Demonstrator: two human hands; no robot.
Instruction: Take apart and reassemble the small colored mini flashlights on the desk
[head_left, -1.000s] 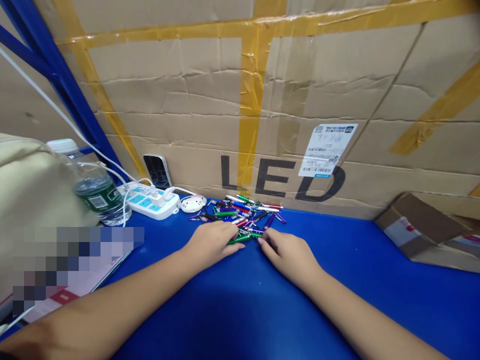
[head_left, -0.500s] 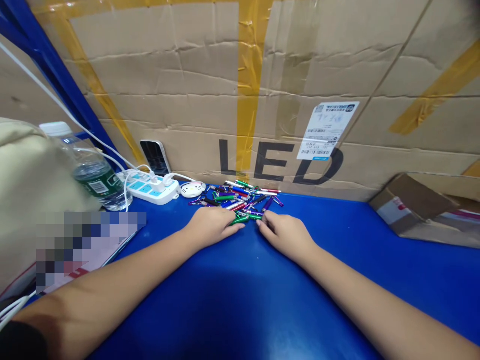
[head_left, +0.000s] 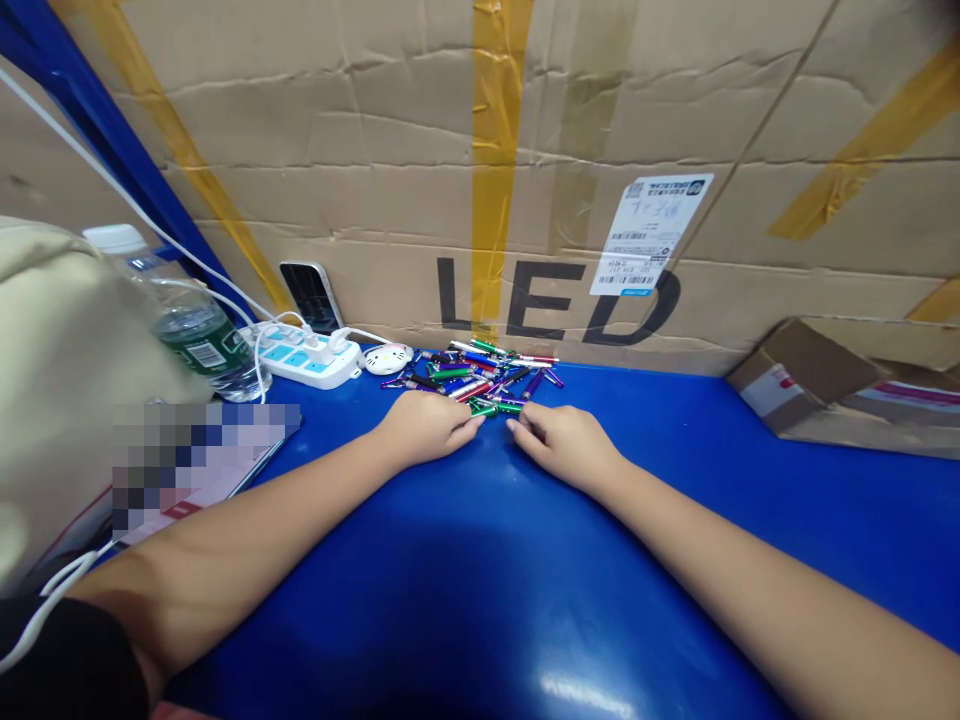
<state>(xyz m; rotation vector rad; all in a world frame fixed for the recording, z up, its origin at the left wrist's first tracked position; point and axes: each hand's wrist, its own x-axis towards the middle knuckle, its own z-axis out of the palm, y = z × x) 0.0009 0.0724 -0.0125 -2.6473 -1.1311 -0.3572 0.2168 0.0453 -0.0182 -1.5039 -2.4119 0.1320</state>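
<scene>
A pile of small metallic pen-shaped tubes (head_left: 465, 385) in green, blue, purple, red, silver and black lies on the blue tabletop (head_left: 450, 560) against the cardboard. Some have small clips or rings. My left hand (head_left: 421, 428) is at the pile's near left edge, fingers curled and thumb pointing inward, closed at a green tube (head_left: 484, 410). Opposite it, my right hand (head_left: 570, 445) has thumb and forefinger bent toward each other at the end of another green tube (head_left: 510, 407). Both hands rest low, a short gap between them. Their other fingertips are partly hidden.
Left of the pile are a white cat-face gadget (head_left: 388, 358), a power strip (head_left: 307, 360) with cables, a phone (head_left: 311, 297), a water bottle (head_left: 202, 340) and a beige bag (head_left: 67, 380). A large LED carton (head_left: 375, 200) rises behind. An opened cardboard box (head_left: 825, 400) lies right.
The whole view has shifted, so the scene sits slightly higher. The left thumb looks closer to its fingers. The right hand keeps nearly the same pose, and the pile looks unchanged.
</scene>
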